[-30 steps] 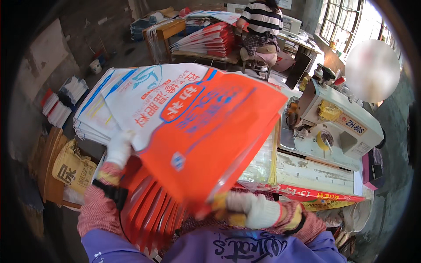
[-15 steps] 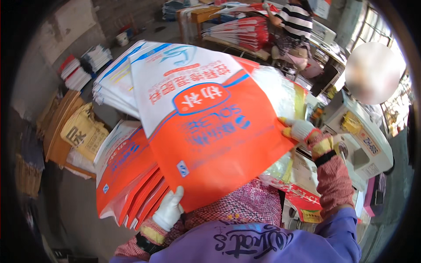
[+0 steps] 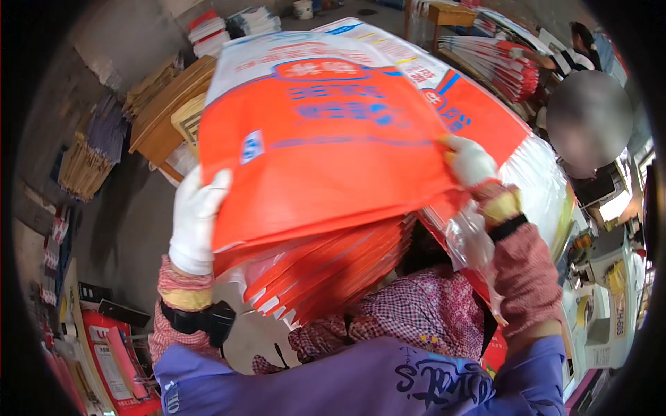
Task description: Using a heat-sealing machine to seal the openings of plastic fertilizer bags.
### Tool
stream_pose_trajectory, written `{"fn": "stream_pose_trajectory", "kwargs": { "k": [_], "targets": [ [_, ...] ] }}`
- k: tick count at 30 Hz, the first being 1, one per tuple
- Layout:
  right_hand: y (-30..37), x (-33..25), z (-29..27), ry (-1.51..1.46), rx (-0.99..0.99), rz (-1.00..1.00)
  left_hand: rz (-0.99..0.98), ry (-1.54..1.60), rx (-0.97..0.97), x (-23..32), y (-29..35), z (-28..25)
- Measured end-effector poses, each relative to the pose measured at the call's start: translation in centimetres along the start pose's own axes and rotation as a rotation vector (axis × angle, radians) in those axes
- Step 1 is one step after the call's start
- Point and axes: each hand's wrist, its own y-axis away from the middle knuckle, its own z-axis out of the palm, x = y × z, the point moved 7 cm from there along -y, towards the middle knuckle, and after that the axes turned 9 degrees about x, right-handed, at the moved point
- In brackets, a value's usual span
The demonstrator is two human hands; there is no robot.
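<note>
A large flat red and white sack (image 3: 333, 166) with blue print lies raised in front of me. My left hand (image 3: 194, 222), in a white glove, is closed on its near left edge. On the right edge, my gloved right hand (image 3: 472, 161) pinches the sack; some of its fingers are hidden behind it. Below the raised sack is a fanned stack of red sacks (image 3: 347, 267), whose edges face me above my checked apron. Another red and white sack (image 3: 485, 118) lies beyond my right hand, partly covered.
Clear plastic wrapping (image 3: 538, 184) covers a pile at the right. A sewing machine (image 3: 607, 305) stands at the lower right. On the left are a wooden table (image 3: 166, 118) and bundled sacks (image 3: 94, 152). A co-worker (image 3: 583, 59) is at the back right, near another fan of sacks (image 3: 492, 66).
The sack has swung left over the red stack. My left hand has moved up and taken its left edge; my right hand keeps hold. My view has turned left.
</note>
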Motion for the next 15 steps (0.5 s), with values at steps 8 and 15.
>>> {"fn": "stream_pose_trajectory", "kwargs": {
  "k": [8, 15],
  "targets": [
    [3.8, -7.7, 18.3, 0.477, -0.276, 0.023, -0.922, -0.203, 0.462, -23.1, 12.8, -11.8],
    [9.6, 3.7, 24.7, 0.875, 0.18, -0.412, -0.495, -1.157, -0.261, -28.5, 14.8, -7.2]
  ]
}}
